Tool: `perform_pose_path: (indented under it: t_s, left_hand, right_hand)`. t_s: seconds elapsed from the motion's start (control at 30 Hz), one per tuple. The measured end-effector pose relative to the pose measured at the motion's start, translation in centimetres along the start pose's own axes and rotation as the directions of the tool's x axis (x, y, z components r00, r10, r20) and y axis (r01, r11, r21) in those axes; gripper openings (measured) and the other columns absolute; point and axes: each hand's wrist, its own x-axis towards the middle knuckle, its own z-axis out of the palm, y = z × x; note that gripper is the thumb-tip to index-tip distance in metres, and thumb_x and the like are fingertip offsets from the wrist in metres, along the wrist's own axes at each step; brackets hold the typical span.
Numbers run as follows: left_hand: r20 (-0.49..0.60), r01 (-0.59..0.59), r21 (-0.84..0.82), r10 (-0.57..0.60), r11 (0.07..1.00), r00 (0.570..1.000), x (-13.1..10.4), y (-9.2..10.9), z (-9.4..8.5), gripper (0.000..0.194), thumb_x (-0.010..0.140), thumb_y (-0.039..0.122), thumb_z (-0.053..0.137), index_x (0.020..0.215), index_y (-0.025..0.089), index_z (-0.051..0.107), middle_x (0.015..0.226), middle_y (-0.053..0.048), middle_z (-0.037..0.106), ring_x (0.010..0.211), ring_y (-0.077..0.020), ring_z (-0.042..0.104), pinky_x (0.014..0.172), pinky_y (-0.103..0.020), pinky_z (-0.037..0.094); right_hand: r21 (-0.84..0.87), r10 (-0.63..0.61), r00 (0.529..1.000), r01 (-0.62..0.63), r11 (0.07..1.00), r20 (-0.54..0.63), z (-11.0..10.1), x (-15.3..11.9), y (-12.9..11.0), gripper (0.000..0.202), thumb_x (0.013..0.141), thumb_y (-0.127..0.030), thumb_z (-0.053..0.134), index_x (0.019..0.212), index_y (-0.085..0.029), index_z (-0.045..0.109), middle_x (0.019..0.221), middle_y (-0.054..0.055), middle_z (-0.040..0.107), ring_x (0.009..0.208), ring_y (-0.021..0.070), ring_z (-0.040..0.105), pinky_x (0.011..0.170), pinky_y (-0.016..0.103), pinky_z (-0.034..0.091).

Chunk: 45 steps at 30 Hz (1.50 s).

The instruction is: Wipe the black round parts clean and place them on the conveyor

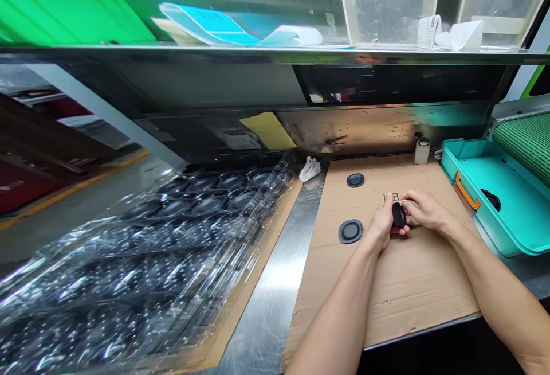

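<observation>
Over the cardboard sheet, my left hand is closed around a small, glossy black oval part, its fingertips showing beneath the lower edge. At the part's upper right edge, my right hand has its fingers pinched together; what lies between them is too small to make out. Two dark flat pieces lie on the cardboard left of my hands: a round disc farther back and an oval ringed disc close to my left wrist.
Stacked clear plastic trays with dark pockets fill the left side. At right stand a turquoise bin holding a black part, and a green conveyor belt. A small bottle stands behind; a metal shelf edge crosses above.
</observation>
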Motion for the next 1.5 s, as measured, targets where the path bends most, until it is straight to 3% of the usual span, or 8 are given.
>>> perform_pose_path:
  t_s: [0.1,0.27,0.63,0.83,1.0,1.2,1.5]
  left_hand:
    - [0.014,-0.001,-0.009,0.001,1.000,1.000,0.0,0.0,0.0,0.066,0.101,0.061,0.031,0.102,0.006,0.067,0.062,-0.010,0.070,0.039,-0.0162,0.061,0.035,-0.022,0.045]
    - [0.013,-0.014,-0.013,0.014,1.000,1.000,-0.1,0.2,0.1,0.066,0.101,0.062,0.031,0.100,0.007,0.068,0.062,-0.010,0.069,0.040,-0.0154,0.061,0.035,-0.021,0.043]
    - [0.008,-0.015,-0.006,0.015,1.000,1.000,-0.1,0.1,0.0,0.068,0.100,0.065,0.031,0.098,0.007,0.066,0.060,-0.010,0.068,0.039,-0.0159,0.061,0.035,-0.022,0.043]
    - [0.039,0.009,-0.025,-0.008,1.000,0.999,0.0,0.4,-0.2,0.069,0.100,0.066,0.028,0.101,0.007,0.065,0.061,-0.010,0.068,0.040,-0.0150,0.060,0.035,-0.020,0.041]
    - [0.015,0.037,-0.009,-0.037,0.999,0.999,0.0,0.5,-0.1,0.068,0.101,0.062,0.028,0.099,0.006,0.066,0.060,-0.011,0.068,0.039,-0.0155,0.059,0.036,-0.022,0.042]
    - [-0.003,0.052,0.038,-0.052,0.998,0.999,-0.1,0.4,0.1,0.066,0.102,0.059,0.028,0.092,0.007,0.067,0.059,-0.011,0.067,0.038,-0.0165,0.059,0.035,-0.023,0.042]
    - [0.020,0.036,0.102,-0.039,0.994,0.999,0.3,0.2,0.0,0.067,0.103,0.056,0.023,0.086,0.008,0.067,0.053,-0.009,0.064,0.033,-0.0141,0.054,0.033,-0.022,0.038]
  right_hand:
    - [-0.001,-0.016,1.000,0.016,1.000,-0.006,0.1,0.1,0.3,0.022,0.097,-0.020,0.042,0.100,-0.019,0.064,0.075,-0.001,0.065,0.068,0.0110,0.055,0.066,0.022,0.038]
    - [-0.021,-0.039,0.999,0.038,0.999,-0.021,0.3,0.1,0.3,0.019,0.099,-0.028,0.048,0.094,-0.020,0.064,0.070,-0.002,0.064,0.066,0.0116,0.054,0.064,0.022,0.038]
    - [-0.042,-0.191,0.971,0.187,0.981,-0.144,1.2,0.3,0.8,0.021,0.099,-0.025,0.056,0.103,-0.022,0.076,0.086,0.004,0.069,0.079,0.0143,0.061,0.075,0.025,0.044]
    - [-0.141,-0.076,0.994,0.064,0.988,-0.083,1.0,0.2,0.7,0.027,0.102,-0.035,0.051,0.088,-0.019,0.069,0.078,0.001,0.065,0.075,0.0136,0.057,0.071,0.025,0.039]
    - [-0.159,-0.115,0.993,0.114,0.981,0.001,0.5,0.2,0.7,0.028,0.102,-0.028,0.046,0.078,-0.019,0.059,0.071,0.000,0.059,0.072,0.0133,0.052,0.071,0.024,0.037]
    - [-0.155,-0.148,0.989,0.150,0.976,0.025,0.3,0.1,0.9,0.029,0.100,-0.023,0.045,0.073,-0.018,0.055,0.069,0.000,0.058,0.068,0.0117,0.049,0.069,0.024,0.035]
    - [-0.360,-0.167,0.981,0.191,0.913,0.095,0.5,0.0,0.9,0.027,0.101,-0.020,0.044,0.079,-0.018,0.058,0.079,0.003,0.060,0.074,0.0138,0.052,0.074,0.025,0.037]
